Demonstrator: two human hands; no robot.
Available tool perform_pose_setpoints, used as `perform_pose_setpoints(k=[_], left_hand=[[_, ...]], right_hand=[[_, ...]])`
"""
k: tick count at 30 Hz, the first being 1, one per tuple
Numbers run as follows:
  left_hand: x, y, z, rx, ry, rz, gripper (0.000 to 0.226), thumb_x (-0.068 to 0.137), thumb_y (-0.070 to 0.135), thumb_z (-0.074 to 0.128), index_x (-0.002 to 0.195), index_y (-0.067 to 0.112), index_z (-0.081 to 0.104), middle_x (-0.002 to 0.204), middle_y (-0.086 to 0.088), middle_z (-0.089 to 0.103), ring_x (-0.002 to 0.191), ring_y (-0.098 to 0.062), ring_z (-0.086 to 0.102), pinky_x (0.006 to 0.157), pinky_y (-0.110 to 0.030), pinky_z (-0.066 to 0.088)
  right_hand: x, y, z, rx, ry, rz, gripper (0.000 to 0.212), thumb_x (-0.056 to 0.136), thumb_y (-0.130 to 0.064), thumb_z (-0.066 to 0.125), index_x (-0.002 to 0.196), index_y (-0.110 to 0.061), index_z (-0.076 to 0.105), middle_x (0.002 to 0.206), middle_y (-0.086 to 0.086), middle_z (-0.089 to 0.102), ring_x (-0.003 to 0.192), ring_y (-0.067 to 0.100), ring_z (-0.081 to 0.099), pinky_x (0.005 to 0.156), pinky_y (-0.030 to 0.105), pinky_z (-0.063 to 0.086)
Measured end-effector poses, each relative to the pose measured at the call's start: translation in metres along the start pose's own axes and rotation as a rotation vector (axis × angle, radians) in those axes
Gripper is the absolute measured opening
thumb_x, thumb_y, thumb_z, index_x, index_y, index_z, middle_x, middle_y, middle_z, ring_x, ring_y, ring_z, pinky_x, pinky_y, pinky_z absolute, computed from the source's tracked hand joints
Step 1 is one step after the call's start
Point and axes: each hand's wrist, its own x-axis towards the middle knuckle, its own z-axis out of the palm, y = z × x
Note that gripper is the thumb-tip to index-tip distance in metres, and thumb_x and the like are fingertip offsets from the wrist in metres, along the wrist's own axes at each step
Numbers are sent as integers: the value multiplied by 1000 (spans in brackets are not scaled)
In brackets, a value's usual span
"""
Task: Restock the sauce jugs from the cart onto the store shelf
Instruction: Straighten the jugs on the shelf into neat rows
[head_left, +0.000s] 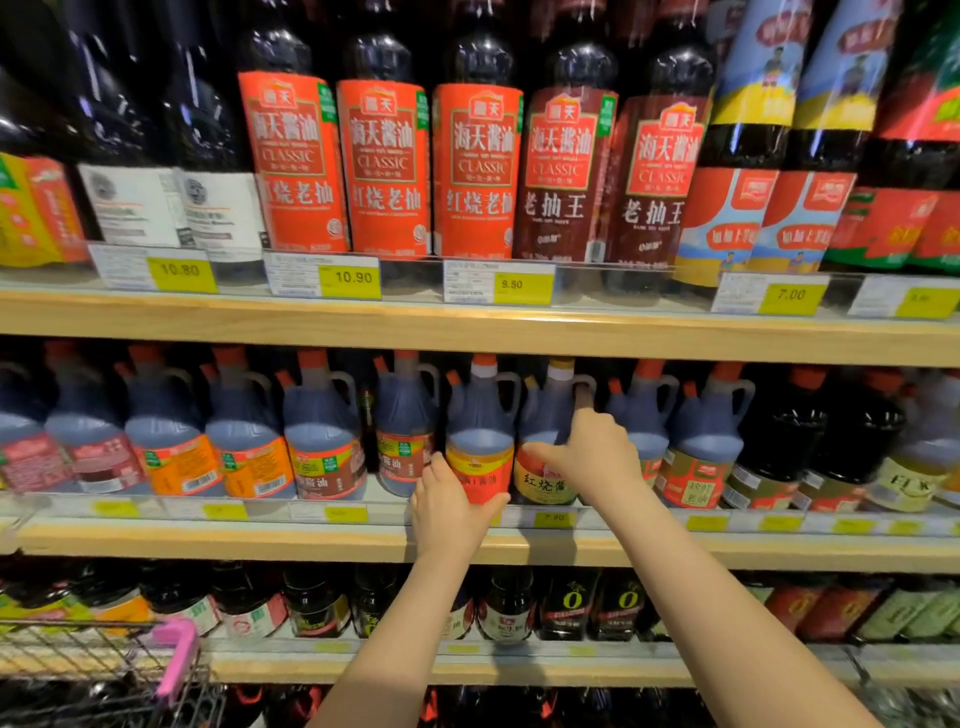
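A dark sauce jug (480, 431) with a red cap and a yellow-and-red label stands at the front of the middle shelf (311, 540). My left hand (449, 506) cups its lower front, thumb and fingers around the label. Beside it on the right stands a jug with a yellow cap and a dark label (545, 431). My right hand (597, 452) grips this second jug's side, the thumb lying across its label. Both jugs stand upright in a row of similar handled jugs.
Tall soy sauce bottles (384, 161) fill the upper shelf behind price tags (350, 278). More handled jugs (322, 431) line the middle shelf left and right. Smaller bottles (566, 608) fill the lower shelf. A wire cart with a pink handle (176, 654) stands at bottom left.
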Motion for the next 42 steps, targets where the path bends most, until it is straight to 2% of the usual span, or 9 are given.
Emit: perform_pose_setpoints(k=[4, 8, 12, 15, 19, 22, 27, 34, 42], left_hand=[[-12, -42, -50, -120, 197, 57, 72, 70, 48, 72, 127, 15, 44, 122, -6, 55, 115, -25, 51, 92, -45, 48], [-1, -88, -95, -66, 477, -48, 81, 65, 43, 78, 127, 6, 40, 121, -14, 49, 117, -33, 44, 94, -49, 45], [20, -103, -101, -56, 427, -140, 96, 60, 45, 81, 133, 3, 34, 128, -20, 46, 122, -37, 40, 98, -49, 40], [29, -100, -92, -25, 384, -182, 102, 57, 52, 80, 135, 6, 33, 128, -18, 48, 121, -36, 44, 97, -48, 39], [32, -94, -78, 78, 397, -264, 106, 58, 61, 74, 138, 9, 28, 134, -15, 44, 119, -35, 47, 93, -48, 39], [35, -97, -68, 97, 453, -253, 104, 57, 57, 77, 137, 8, 30, 131, -17, 48, 114, -36, 52, 89, -50, 41], [38, -102, -59, 122, 500, -252, 99, 60, 58, 74, 135, 7, 33, 125, -16, 52, 110, -36, 55, 89, -52, 40], [38, -106, -61, 148, 470, -270, 95, 60, 62, 72, 128, 6, 38, 116, -15, 55, 102, -34, 56, 86, -49, 42], [37, -110, -65, 162, 435, -249, 94, 58, 63, 72, 126, 7, 39, 112, -15, 55, 101, -35, 56, 83, -51, 42]], right_hand=[[-32, -18, -11, 116, 169, -190, 54, 84, -52, 57, 119, -13, 44, 73, 8, 65, 71, 27, 63, 53, 33, 43], [-52, -67, 25, 265, -29, -307, 56, 83, -51, 58, 128, -22, 41, 80, 8, 68, 78, 26, 65, 60, 34, 48], [-34, -110, 72, 364, -132, -185, 77, 81, -48, 63, 139, -10, 29, 104, 15, 67, 99, 35, 62, 73, 39, 51], [-13, -131, 90, 373, -131, -91, 71, 80, -51, 62, 127, -2, 43, 106, 20, 65, 104, 38, 60, 78, 39, 51], [4, -149, 94, 396, -40, -26, 66, 80, -43, 66, 126, -2, 41, 111, 23, 64, 104, 39, 60, 81, 40, 51], [13, -156, 95, 351, 10, -8, 79, 79, -43, 67, 139, -7, 29, 114, 21, 62, 103, 39, 61, 78, 39, 50], [23, -161, 94, 225, -86, 59, 84, 79, -51, 64, 142, -11, 25, 121, 16, 60, 109, 35, 59, 83, 38, 48], [15, -163, 85, -4, 58, -7, 77, 74, -56, 65, 126, -9, 33, 106, 12, 66, 95, 32, 66, 67, 31, 42], [14, -165, 82, -23, -2, 1, 78, 72, -56, 66, 126, -10, 33, 106, 9, 65, 95, 31, 66, 70, 32, 46]])
